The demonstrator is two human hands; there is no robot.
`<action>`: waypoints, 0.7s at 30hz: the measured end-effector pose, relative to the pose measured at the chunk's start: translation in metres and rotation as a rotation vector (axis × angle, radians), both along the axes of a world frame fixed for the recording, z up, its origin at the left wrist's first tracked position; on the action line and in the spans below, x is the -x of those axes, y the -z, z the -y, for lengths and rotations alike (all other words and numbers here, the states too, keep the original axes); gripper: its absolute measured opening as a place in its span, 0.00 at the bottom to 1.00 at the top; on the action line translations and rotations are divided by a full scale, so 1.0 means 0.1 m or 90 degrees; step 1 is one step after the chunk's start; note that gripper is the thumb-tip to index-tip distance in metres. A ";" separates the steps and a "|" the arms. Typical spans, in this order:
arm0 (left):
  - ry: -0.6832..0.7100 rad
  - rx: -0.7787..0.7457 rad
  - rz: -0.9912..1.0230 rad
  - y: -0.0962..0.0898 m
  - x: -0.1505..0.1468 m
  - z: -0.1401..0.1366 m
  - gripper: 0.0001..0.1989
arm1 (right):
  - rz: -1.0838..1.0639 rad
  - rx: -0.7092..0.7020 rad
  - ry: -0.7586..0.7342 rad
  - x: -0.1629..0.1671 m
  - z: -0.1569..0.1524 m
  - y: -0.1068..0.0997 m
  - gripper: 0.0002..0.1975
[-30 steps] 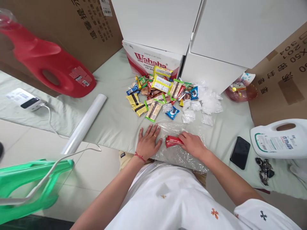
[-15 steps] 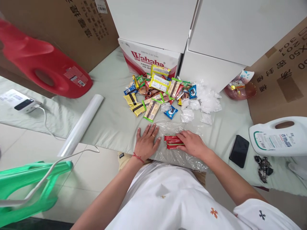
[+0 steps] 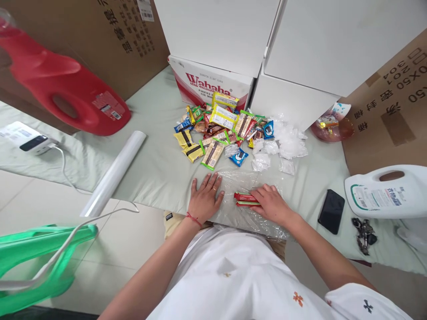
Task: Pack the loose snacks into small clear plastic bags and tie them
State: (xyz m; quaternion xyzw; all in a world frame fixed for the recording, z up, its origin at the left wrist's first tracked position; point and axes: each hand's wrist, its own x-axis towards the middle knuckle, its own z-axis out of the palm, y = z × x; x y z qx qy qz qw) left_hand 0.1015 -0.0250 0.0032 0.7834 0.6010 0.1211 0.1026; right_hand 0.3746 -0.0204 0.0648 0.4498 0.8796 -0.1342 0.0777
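Just below the frame's centre, the left hand (image 3: 206, 196), fingers spread, likely steadies the plastic film (image 3: 230, 218); the right hand's (image 3: 271, 205) fingers grasp red-wrapped bars (image 3: 245, 198), seemingly to align them.

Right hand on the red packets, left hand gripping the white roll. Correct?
Left hand is wrong: the head view shows it flat, palm down at the clear film's edge, away from the white roll. Right hand is on the red packets.

A black phone (image 3: 331, 211) lies near keys (image 3: 365, 234) and a white jug (image 3: 380, 195), with perhaps a green stool (image 3: 20, 250) far left.
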 end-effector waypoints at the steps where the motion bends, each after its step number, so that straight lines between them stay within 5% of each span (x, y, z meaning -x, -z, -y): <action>1: -0.001 0.000 0.000 0.00 0.00 0.00 0.29 | -0.006 0.002 0.005 -0.01 -0.02 0.00 0.24; 7: -0.008 0.004 -0.002 -0.02 -0.01 0.00 0.28 | -0.096 -0.028 0.013 0.15 -0.42 -0.19 0.25; 14: -0.005 -0.001 -0.002 -0.02 -0.01 0.00 0.29 | -0.036 -0.162 0.055 1.00 -1.78 -0.42 0.18; 21: -0.005 -0.012 0.015 0.02 0.01 0.00 0.28 | 0.086 -0.001 0.098 1.51 -2.64 -0.40 0.21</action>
